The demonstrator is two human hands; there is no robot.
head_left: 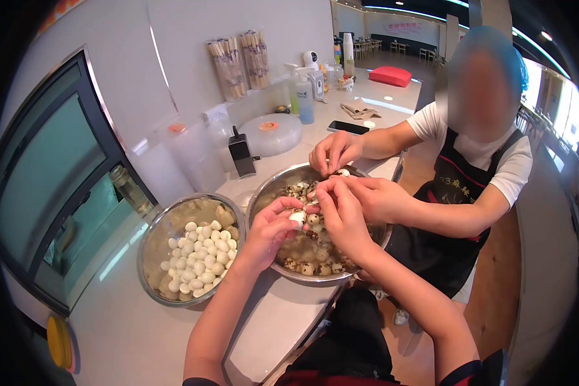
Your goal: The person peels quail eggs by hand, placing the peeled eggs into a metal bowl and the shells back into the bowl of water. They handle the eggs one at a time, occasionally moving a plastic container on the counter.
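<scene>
"Dozens of smooth white eggs (199, 257) lie in the round steel bowl (151, 248), set back from the pale countertop's (270, 328) front edge."

"And the left hand (264, 237)?"

"Clamped on one small, mostly white egg (296, 217) above the wide steel basin (315, 279) of brown-speckled eggs (307, 268). The right hand's (344, 217) fingertips bunch just beside it; whether they grip anything, I can't tell."

"What could go wrong?"

"Too hard a pinch might split it; a co-worker's crowding hands (383, 201) could knock it loose."

"Room?"

"A countertop strip separates bowl from front edge; rightward, the basin's rim seems to overhang."
</scene>
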